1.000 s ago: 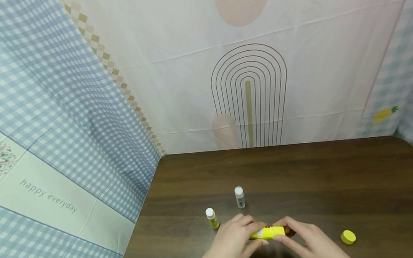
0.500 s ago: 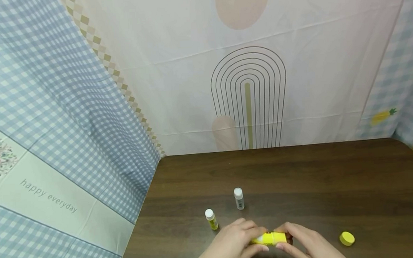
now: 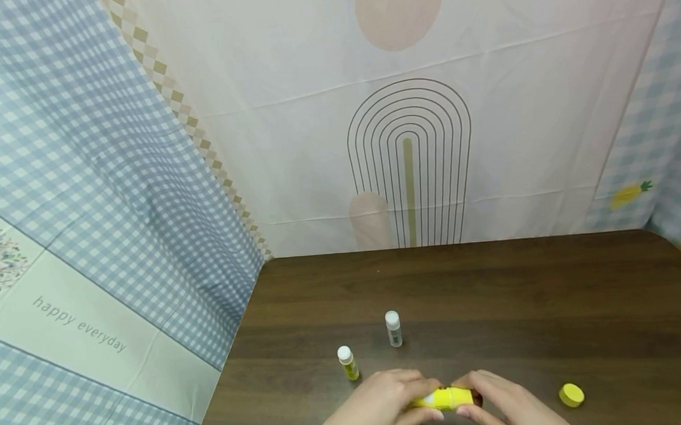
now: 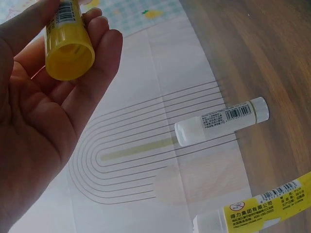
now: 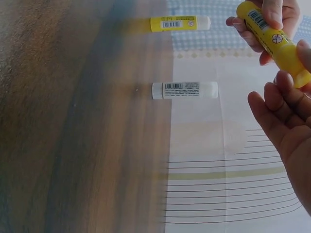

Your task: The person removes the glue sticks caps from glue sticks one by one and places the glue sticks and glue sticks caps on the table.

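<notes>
Both hands hold a yellow glue stick (image 3: 448, 398) lying sideways near the front of the table. My left hand (image 3: 380, 404) grips its labelled body, and in the left wrist view the tube's hollow yellow end (image 4: 71, 59) faces the camera. Thumb and fingers of my right hand (image 3: 508, 403) pinch the other end. A round yellow cap (image 3: 571, 395) lies on the table to the right. Behind the left hand, a glue stick with a white cap and yellow label (image 3: 349, 363) stands upright. Near it stands a white glue stick (image 3: 394, 329).
The brown wooden table (image 3: 521, 293) reaches back to a pale cloth with an arch pattern (image 3: 293, 176). A blue checked cloth (image 3: 115, 152) hangs along the left edge. More checked cloth (image 3: 641, 161) hangs at the right.
The hands sit slightly lower in the head view, which has itself tilted a little. Both keep their hold on the yellow glue stick; the cap and the two standing sticks stay in place.
</notes>
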Demonstrator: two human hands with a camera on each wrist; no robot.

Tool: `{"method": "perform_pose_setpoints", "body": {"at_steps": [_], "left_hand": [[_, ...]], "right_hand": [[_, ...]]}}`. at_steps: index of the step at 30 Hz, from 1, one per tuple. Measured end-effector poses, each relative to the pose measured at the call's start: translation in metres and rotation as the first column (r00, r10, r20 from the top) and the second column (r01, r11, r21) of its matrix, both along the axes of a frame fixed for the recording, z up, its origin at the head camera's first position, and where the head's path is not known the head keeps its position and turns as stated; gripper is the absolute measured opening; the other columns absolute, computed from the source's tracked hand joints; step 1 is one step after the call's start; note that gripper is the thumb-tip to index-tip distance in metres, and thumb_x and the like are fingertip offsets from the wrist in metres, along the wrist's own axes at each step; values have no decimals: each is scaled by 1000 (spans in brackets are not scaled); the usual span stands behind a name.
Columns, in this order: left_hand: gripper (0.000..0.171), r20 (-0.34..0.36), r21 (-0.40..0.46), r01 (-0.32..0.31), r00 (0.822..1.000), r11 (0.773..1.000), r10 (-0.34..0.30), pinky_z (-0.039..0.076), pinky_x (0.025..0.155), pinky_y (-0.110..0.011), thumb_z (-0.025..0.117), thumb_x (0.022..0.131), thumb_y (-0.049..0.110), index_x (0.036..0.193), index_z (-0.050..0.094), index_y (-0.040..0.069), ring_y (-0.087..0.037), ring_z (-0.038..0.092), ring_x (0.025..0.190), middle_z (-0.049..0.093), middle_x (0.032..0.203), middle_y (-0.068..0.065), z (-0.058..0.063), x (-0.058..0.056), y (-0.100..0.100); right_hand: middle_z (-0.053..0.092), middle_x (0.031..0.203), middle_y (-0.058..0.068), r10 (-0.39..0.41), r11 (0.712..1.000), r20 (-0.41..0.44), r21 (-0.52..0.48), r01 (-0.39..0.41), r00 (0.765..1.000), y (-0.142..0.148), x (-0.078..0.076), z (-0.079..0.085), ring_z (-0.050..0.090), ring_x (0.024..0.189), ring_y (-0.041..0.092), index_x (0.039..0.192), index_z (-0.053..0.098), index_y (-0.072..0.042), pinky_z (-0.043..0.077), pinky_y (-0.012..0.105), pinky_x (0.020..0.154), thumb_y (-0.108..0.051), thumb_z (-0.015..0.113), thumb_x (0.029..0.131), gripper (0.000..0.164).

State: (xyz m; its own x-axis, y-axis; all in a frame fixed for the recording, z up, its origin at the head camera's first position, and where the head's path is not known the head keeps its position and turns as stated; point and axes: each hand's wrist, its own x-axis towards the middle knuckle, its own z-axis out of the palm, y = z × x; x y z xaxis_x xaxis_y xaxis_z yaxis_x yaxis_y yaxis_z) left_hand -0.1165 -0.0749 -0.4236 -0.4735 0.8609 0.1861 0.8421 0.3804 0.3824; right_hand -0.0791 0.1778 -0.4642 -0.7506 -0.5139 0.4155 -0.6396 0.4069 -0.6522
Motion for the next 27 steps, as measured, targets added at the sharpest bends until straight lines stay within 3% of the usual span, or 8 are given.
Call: {"method": "perform_pose_setpoints", "body": {"at_steps": [4, 9, 11, 18, 23, 27], "left_hand": [[34, -35, 33, -5, 999, 999, 6, 40, 77, -3, 55, 104, 35, 127, 66, 12, 9, 48, 84, 65, 103, 9, 0, 1, 0], [34, -118, 75, -26, 992, 997, 35, 38, 76, -2, 55, 104, 37, 125, 66, 13, 9, 44, 81, 64, 101, 11, -1, 3, 5], [34, -121, 69, -29, 992, 997, 37, 38, 75, -2, 54, 104, 38, 124, 66, 14, 9, 44, 80, 63, 99, 12, 0, 4, 8], [32, -40, 65, -22, 999, 998, 25, 35, 72, -2, 43, 108, 38, 124, 61, 17, 9, 40, 78, 55, 94, 15, 3, 7, 12], [33, -73, 47, 1, 997, 999, 3, 37, 78, -3, 42, 109, 37, 126, 59, 14, 8, 42, 83, 57, 98, 14, 6, 5, 11], [31, -48, 31, 32, 998, 999, -30, 36, 78, -3, 41, 109, 36, 122, 59, 15, 7, 42, 82, 54, 96, 14, 9, 4, 10]], "right_hand": [[53, 93, -22, -31, 999, -24, -29, 30, 999, -2, 0, 2, 51, 79, -4, 110, 57, -32, 44, 20, 60, -9, 70, 95, 30], [58, 89, -21, -100, 993, 86, -50, 104, 991, -6, 0, 6, 53, 78, -2, 106, 57, -30, 45, 23, 61, -11, 66, 99, 22], [58, 86, -20, -99, 992, 98, -65, 106, 990, -7, 0, 6, 53, 74, -3, 105, 55, -28, 45, 22, 59, -9, 64, 99, 22], [38, 69, -22, -107, 985, -20, -140, 103, 994, -9, -1, 4, 30, 56, -13, 102, 54, -27, 33, 14, 46, 5, 65, 93, 35], [37, 72, -24, -134, 984, -80, -130, 123, 988, -11, 0, 6, 30, 58, -13, 102, 54, -27, 34, 13, 47, 5, 68, 91, 37], [39, 75, -25, -159, 980, -102, -134, 144, 982, -14, 3, 7, 33, 59, -12, 102, 54, -27, 35, 13, 47, 5, 70, 89, 38]]}}
